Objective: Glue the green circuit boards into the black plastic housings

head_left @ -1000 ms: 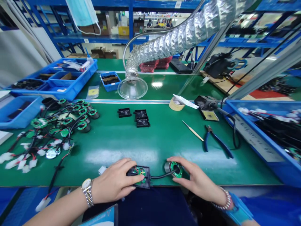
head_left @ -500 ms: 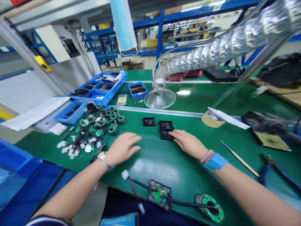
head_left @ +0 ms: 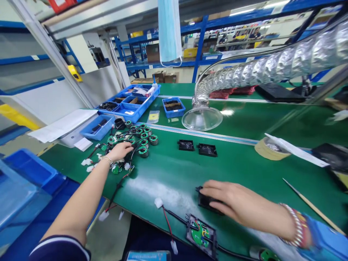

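left hand point(head_left: 119, 152): open, palm down, fingertips on a tangled pile of black-wired green ring-shaped circuit boards point(head_left: 136, 145); cannot tell if it grips anything.
right hand point(head_left: 239, 203): fingers together, clamped over one small black rectangular plastic cover point(head_left: 203, 201).
pile count: about eight rings show; the rest are too tangled to count.
covers nearby: two more small black rectangular plastic covers point(head_left: 186, 145) lie apart on the green workbench mat point(head_left: 174, 181), side by side.
near the person: one open black plastic housing with a green circuit board point(head_left: 201, 232), just below the right hand, wired to one white connector point(head_left: 159, 202).
further off: one beige tape roll point(head_left: 269, 149), one clear glass fume hood point(head_left: 202, 118), one blue parts tray point(head_left: 173, 107).
wrists: one gold bracelet point(head_left: 106, 159) on the left, one beaded bracelet point(head_left: 297, 228) on the right.
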The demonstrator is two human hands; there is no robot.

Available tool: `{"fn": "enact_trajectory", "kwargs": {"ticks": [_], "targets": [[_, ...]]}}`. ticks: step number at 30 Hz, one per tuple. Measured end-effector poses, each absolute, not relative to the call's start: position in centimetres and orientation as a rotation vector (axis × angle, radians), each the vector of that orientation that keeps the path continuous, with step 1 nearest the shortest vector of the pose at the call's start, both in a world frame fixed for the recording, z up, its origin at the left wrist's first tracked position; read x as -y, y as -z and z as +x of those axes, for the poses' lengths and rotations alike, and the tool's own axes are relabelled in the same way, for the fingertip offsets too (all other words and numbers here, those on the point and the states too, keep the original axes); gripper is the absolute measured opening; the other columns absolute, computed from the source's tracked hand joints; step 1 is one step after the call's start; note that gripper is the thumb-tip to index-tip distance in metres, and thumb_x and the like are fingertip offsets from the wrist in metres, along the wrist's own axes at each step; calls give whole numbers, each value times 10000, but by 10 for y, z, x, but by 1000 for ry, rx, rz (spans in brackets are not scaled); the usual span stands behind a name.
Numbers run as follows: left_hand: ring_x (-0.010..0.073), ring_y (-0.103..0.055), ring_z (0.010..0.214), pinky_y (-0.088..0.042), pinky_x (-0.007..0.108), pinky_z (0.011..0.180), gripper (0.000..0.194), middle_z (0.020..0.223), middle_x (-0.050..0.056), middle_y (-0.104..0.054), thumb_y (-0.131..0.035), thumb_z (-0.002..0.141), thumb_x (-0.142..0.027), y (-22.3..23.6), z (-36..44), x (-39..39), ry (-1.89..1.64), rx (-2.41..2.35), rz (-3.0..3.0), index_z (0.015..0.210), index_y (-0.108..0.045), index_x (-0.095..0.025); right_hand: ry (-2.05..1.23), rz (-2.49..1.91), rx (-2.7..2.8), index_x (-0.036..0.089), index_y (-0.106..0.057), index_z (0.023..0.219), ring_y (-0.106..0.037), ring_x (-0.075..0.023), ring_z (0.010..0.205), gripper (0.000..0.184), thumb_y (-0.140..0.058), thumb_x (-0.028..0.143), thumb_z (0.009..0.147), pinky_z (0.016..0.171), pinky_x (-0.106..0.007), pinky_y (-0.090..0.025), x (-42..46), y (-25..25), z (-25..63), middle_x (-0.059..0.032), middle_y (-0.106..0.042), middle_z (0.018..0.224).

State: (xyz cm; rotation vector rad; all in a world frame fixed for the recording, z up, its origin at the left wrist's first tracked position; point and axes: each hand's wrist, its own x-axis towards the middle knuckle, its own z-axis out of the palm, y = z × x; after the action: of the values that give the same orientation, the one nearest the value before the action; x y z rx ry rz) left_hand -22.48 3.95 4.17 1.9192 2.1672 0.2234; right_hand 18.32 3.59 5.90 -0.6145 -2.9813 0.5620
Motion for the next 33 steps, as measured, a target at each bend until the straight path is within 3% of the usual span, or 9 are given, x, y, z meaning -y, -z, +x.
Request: {"fn": "enact_trajectory", "kwargs": {"ticks": [4, 9, 15, 18, 20, 22, 25, 30, 33], "targets": [[189, -541, 836, -412, 277, 749, 344, 874, 45, -605, -315, 834, -417, -68, -219, -34, -492, -2143, 2085, 831, -556, -172, -457, -588, 2958, 216, -536, 1158, -568, -202, 996, 356, -483, 188, 807, 838, -334, -466, -72, -63, 130, -85, -516, 1212], [174, -533, 667, -396, 275, 621, 359, 719, 24, -578, -271, 865, -414, -92, -194, -37, -471, -2062, 2272, 817, -539, -181, -496, -785, 2745, 160, -398, 1293, -473, -233, 1141, 624, -614, 146, 707, 955, -350, -389, -120, -40, 24, -130, -388, 1335], [211, -576, 822, -434, 292, 690, 361, 914, 51, -624, -349, 838, -463, -110, -174, -40, -228, -2063, 2426, 887, -584, -194, -489, -915, 2638, 139, -518, 1147, -559, -196, 985, 425, -612, 206, 738, 849, -310, -437, -140, -20, -44, -111, -564, 1100], [248, -570, 909, -452, 322, 762, 455, 1008, 73, -613, -528, 723, -533, -122, -168, -31, -157, -1971, 2497, 1005, -559, -178, -449, -986, 2602, 123, -554, 1078, -565, -201, 925, 340, -586, 250, 764, 807, -314, -443, -139, -32, -15, -112, -584, 1014], [251, -553, 962, -449, 326, 801, 491, 1074, 78, -585, -588, 697, -458, -129, -160, -22, -157, -1846, 2581, 1093, -514, -176, -403, -1014, 2587, 127, -546, 1096, -548, -203, 941, 349, -569, 269, 779, 826, -321, -430, -133, -49, 29, -114, -568, 1033], [232, -555, 941, -449, 324, 790, 410, 1076, 82, -569, -523, 751, -291, -130, -147, -13, -179, -1772, 2671, 1142, -477, -178, -323, -1025, 2586, 151, -543, 1114, -543, -200, 920, 348, -551, 269, 787, 823, -329, -429, -118, -68, 87, -104, -555, 1033], [206, -563, 797, -445, 336, 730, 376, 911, 81, -590, -377, 783, -102, -111, -111, -5, -201, -1687, 2777, 1136, -483, -174, 2, -1058, 2540, 187, -553, 1118, -560, -184, 808, 319, -464, 295, 831, 719, -327, -469, -80, -83, 176, -95, -542, 996], [204, -550, 817, -436, 342, 758, 250, 844, 69, -601, -365, 803, -74, -45, -40, -10, -278, -1394, 2679, 906, -569, -177, 114, -1325, 2522, 176, -608, 1026, -585, -166, 687, 304, -391, 296, 849, 608, -307, -500, -14, -43, 267, -105, -549, 942], [180, -551, 842, -443, 305, 748, 244, 902, 46, -603, -351, 845, -118, -22, -17, -15, -364, -1353, 2534, 943, -559, -201, 96, -1459, 2490, 166, -608, 1022, -600, -166, 679, 304, -383, 275, 849, 594, -305, -513, 5, -13, 284, -115, -560, 965]]}}
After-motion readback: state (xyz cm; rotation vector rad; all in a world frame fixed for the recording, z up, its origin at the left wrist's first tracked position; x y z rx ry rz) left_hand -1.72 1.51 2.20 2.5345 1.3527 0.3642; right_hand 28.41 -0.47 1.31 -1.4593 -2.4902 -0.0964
